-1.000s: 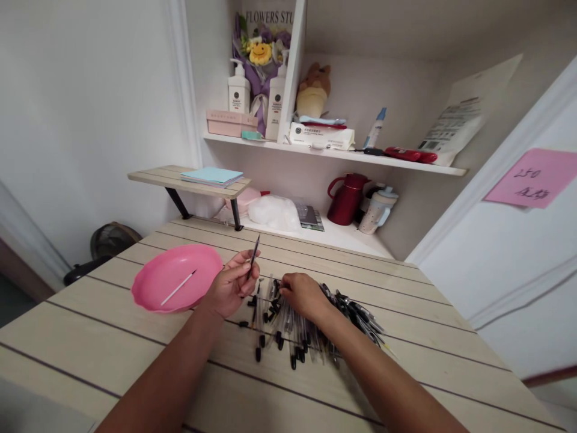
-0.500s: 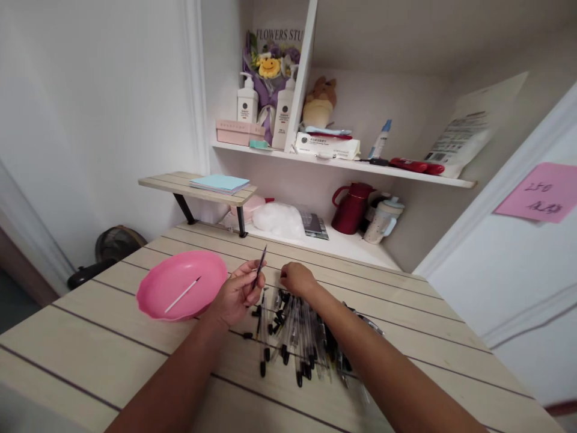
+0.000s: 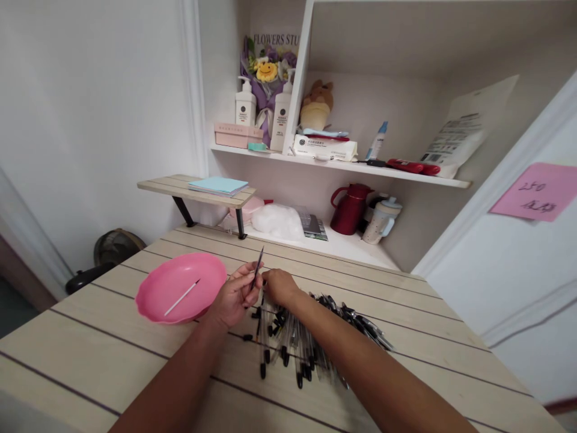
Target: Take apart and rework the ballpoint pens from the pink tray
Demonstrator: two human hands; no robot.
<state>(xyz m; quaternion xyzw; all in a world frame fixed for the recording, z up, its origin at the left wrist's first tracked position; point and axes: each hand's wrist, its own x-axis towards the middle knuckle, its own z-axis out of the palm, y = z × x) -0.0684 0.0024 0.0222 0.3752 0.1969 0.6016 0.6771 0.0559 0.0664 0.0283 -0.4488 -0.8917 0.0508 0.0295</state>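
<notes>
My left hand (image 3: 238,293) pinches a thin dark pen refill (image 3: 257,268), its pointed end tilted up. Close beside it, almost touching, is my right hand (image 3: 279,287), its fingers curled downward and whatever they grip hidden from me. Below both hands lies a heap of clear pen barrels (image 3: 295,346) with black ends, partly covered by my right forearm. More black-and-clear pens (image 3: 365,322) are bunched to the right of that forearm. Left of my left hand stands a pink bowl (image 3: 153,282) with one white, dark-tipped refill (image 3: 181,297) in it.
The slatted wooden table (image 3: 112,343) carries everything. At its back left is a small raised stand (image 3: 174,182) with blue paper (image 3: 219,184). Behind are a white plastic bag (image 3: 277,221), a red jug (image 3: 349,208), a lidded cup (image 3: 381,221) and a loaded shelf (image 3: 383,168).
My right hand has moved left, from above the pens to beside my left hand. This uncovers more pens on the right. My left hand keeps the refill in nearly the same place.
</notes>
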